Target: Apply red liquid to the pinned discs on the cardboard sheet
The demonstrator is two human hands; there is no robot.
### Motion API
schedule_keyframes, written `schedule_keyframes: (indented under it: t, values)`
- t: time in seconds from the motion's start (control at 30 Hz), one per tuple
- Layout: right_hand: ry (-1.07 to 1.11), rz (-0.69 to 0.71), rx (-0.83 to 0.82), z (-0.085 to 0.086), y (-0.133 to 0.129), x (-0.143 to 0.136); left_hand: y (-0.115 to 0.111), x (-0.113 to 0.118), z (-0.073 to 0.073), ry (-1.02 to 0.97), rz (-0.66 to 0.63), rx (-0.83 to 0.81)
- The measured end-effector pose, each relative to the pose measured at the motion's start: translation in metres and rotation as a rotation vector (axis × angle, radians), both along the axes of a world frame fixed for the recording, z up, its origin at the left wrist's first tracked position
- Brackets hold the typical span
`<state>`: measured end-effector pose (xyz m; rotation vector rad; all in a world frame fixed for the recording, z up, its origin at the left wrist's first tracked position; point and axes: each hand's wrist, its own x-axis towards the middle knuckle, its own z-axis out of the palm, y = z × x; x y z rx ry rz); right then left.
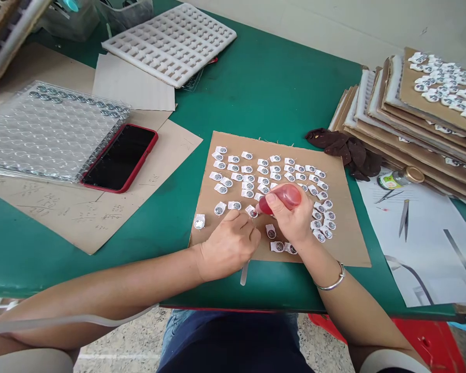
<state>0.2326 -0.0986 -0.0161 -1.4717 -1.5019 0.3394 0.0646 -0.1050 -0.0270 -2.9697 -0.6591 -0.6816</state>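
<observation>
My left hand is closed, with the flat, rounded end of tweezers sticking out below it. Just beyond its fingers lies a small white piece with a round metallic disc. My right hand wraps round a translucent red squeeze bulb, whose narrow end points left at that same piece. Rows of similar white pieces cover a brown cardboard sheet under both hands. One piece sits apart at the sheet's left edge.
A red-cased phone touches a clear plastic tray on the left. Behind them rests a white foam tray. To the right are a dark glove, a small glass jar, loose tweezers and stacked cardboard trays.
</observation>
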Motion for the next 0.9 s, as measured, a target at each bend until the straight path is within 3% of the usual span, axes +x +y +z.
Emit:
schedule_keyframes:
  t: [0.73, 0.9]
  values:
    - [-0.058, -0.030, 0.027, -0.0026, 0.0022, 0.0067, 0.0020, -0.0015, 0.0023, 0.019, -0.006, -0.034]
    - [-0.076, -0.032, 0.030, -0.0017, 0.0011, 0.0077, 0.0097, -0.0056, 0.0044, 0.007, -0.017, -0.178]
